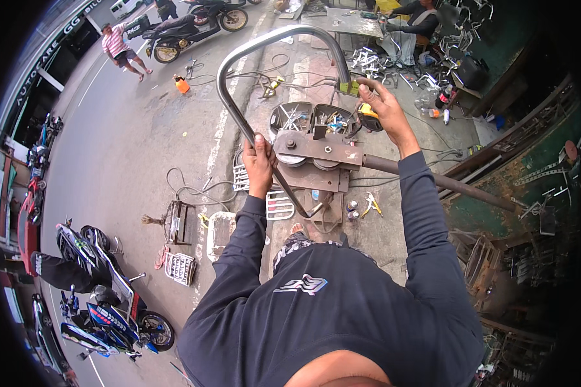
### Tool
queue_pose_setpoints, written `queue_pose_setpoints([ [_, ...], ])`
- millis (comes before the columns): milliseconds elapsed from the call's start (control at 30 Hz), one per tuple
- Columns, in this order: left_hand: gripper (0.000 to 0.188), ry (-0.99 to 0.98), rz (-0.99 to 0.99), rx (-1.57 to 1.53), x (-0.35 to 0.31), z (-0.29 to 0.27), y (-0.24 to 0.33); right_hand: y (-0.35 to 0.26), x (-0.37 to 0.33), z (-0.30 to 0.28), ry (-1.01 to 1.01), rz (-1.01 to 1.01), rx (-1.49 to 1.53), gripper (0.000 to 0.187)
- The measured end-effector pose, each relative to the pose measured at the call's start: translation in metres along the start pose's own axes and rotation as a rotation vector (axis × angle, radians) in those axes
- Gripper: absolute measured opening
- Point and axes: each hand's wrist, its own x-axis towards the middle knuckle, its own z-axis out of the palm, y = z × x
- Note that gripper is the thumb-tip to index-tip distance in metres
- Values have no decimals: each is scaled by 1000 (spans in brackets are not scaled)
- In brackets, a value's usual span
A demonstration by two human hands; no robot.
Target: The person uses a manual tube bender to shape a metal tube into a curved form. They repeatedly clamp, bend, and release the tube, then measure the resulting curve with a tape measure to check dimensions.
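A shiny metal tube (224, 97), bent into a large loop, rises from a rusty tube bender (345, 153) in front of me. My left hand (259, 164) is wrapped round the tube's left side, just beside the bender's round dies. My right hand (387, 111) is at the tube's far upper end, thumb and fingertips by a yellow-green strip that looks like tape blade. Under its palm sits a yellow and black tape measure (368, 118), apparently held by fingers I cannot see. The bender's long bar (442, 182) passes under my right forearm.
Two bins of metal pieces (293, 117) stand behind the bender. Yellow-handled pliers (371, 204) lie right of its base. Cables (200, 191) cross the ground. Motorcycles (119, 322) are parked left; a seated person (423, 22) works at a far table (345, 22).
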Motion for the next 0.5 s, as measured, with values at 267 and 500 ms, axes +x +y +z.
queue_pose_setpoints([
  [267, 42, 490, 179, -589, -59, 58, 29, 19, -197, 59, -683, 357, -287, 79],
  [500, 27, 342, 7, -726, -120, 115, 8, 19, -189, 44, -291, 292, 1166, 54],
])
